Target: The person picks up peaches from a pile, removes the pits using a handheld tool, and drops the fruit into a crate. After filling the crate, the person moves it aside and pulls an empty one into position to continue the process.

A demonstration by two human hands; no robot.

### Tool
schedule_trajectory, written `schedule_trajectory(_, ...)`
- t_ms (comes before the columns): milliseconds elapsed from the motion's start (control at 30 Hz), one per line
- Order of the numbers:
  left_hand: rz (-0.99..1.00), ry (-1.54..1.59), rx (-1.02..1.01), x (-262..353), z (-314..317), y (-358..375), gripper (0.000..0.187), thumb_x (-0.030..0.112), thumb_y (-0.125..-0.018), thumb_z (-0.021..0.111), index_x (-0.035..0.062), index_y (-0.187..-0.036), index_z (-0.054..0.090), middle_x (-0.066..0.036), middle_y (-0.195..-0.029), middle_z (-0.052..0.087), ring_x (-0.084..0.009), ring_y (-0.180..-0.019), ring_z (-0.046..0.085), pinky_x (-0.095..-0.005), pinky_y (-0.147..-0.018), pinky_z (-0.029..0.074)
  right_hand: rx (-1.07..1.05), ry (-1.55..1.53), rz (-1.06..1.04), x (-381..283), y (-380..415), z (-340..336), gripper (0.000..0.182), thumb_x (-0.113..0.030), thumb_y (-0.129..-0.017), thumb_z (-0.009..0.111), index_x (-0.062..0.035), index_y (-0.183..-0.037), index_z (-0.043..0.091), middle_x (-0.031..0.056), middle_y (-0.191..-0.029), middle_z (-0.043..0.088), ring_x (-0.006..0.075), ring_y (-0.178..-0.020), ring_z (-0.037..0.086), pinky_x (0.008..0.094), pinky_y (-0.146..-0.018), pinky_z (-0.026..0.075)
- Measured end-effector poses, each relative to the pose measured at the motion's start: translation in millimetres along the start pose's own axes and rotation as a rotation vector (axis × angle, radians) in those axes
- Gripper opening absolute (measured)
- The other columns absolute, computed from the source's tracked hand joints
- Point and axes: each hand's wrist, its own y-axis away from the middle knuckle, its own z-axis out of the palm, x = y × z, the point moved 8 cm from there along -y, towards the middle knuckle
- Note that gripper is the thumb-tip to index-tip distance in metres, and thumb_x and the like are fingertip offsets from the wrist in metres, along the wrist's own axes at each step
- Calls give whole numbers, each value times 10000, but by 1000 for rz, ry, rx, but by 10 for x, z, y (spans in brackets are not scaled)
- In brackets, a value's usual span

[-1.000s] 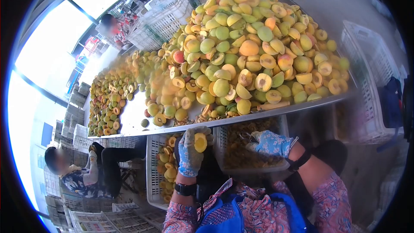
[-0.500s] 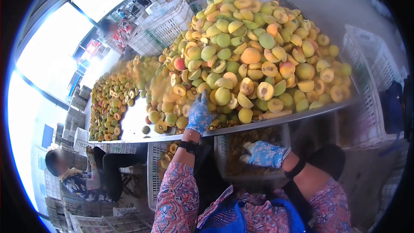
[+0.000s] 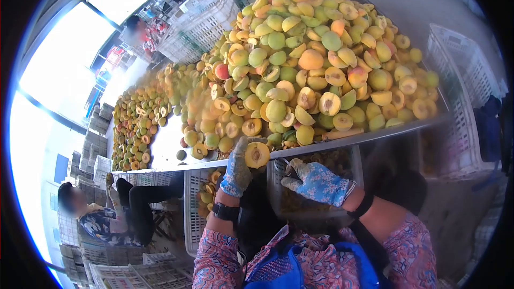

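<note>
My left hand [image 3: 237, 168], in a blue flowered glove with a soiled palm, holds a halved peach [image 3: 257, 155] at the table's front edge. The cut face points up toward me, brown in the centre. Just right of it, my right hand [image 3: 317, 182], gloved alike, is closed on a small tool with a curved metal end [image 3: 280, 165]; its handle is hidden in the fingers. A large heap of halved peaches [image 3: 310, 59], yellow and green, lies on the metal table [image 3: 166, 147] in front of both hands.
Below the table edge stand a crate with peach halves [image 3: 191, 211] and another with dark scraps [image 3: 276, 192]. A white crate [image 3: 466, 107] is at the right. One person [image 3: 110, 217] sits at the left; another [image 3: 152, 35] is behind the heap.
My left hand has drawn back from the heap to the table edge with a peach half in it. My right hand has moved slightly up and left, and the metal tool end now shows.
</note>
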Motion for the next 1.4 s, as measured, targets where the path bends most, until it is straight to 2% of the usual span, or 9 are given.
schedule_trajectory(267, -3, -242, -42, -266, 365, 180, 556, 442, -1011, 336, -36, -1051, 617, -124, -985, 657, -185, -866, 642, -298, -789, 538, 88, 228, -51, -26, -2, 89, 432, -373, -901, 560, 32, -1045, 519, 217, -708, 634, 414, -669, 621, 508, -601, 490)
schedule_trajectory(400, -68, -129, -120, -269, 455, 158, 551, 437, -1011, 346, -38, -1038, 621, -121, -978, 659, -172, -848, 641, -287, -772, 538, -14, 240, 27, 34, 3, 144, 466, -363, -890, 568, 76, -1044, 532, 251, -755, 629, 423, -721, 619, 497, -643, 492)
schedule_trajectory(600, -69, -487, -94, -383, 326, -45, 533, 443, -995, 401, -36, -998, 637, -131, -966, 658, -165, -849, 644, -271, -757, 535, -193, 252, 59, 167, 36, 284, 462, -339, -892, 539, 91, -1060, 523, 275, -787, 626, 435, -765, 615, 504, -685, 488)
schedule_trajectory(700, -187, -475, -141, -379, 400, 54, 491, 419, -981, 465, -23, -1158, 587, -110, -1064, 636, -161, -1012, 601, -297, -858, 506, -155, 165, 72, 199, 46, 308, 462, -315, -881, 553, 93, -1095, 517, 289, -825, 627, 439, -808, 612, 505, -719, 484)
schedule_trajectory(767, 19, -29, -257, -166, 667, 276, 553, 458, -958, 497, -16, -1240, 529, -120, -1080, 630, -184, -1021, 600, -306, -888, 500, -17, 33, 105, 200, 33, 215, 424, -332, -894, 538, 67, -1037, 556, 298, -877, 625, 432, -884, 607, 479, -770, 489)
schedule_trajectory(900, 282, -13, -55, -348, 600, 317, 575, 453, -927, 557, -10, -1264, 509, -117, -1065, 635, -184, -981, 613, -314, -875, 507, 63, -20, 5, 143, 40, 253, 399, -338, -904, 556, 34, -1049, 562, 230, -754, 638, 380, -697, 642, 445, -630, 516)
schedule_trajectory(967, 308, 4, -34, -366, 624, 357, 558, 436, -922, 577, -4, -1260, 517, -113, -1061, 638, -168, -966, 610, -302, -847, 509, -294, -706, 579, 214, 221, 520, 228, -295, -947, 543, -77, -998, 581, 49, -631, 569, 203, -481, 530, 325, -461, 430)
schedule_trajectory(1067, 426, -90, 56, -270, 601, 411, 541, 440, -925, 573, 1, -1239, 535, -110, -1037, 643, -156, -943, 607, -283, -794, 499, -441, -1277, 666, -53, 317, 523, 196, -310, -979, 504, -153, -870, 549, -69, -572, 419, 54, -413, 359, 209, -403, 313)
schedule_trajectory(1400, 360, 47, 30, -306, 791, 250, 572, 532, -940, 470, 12, -1152, 575, -131, -906, 642, -207, -805, 616, -305, -693, 516, -470, -1517, 683, -43, 375, 511, 203, -307, -975, 514, -169, -827, 517, -67, -542, 381, 56, -390, 332, 211, -373, 284)
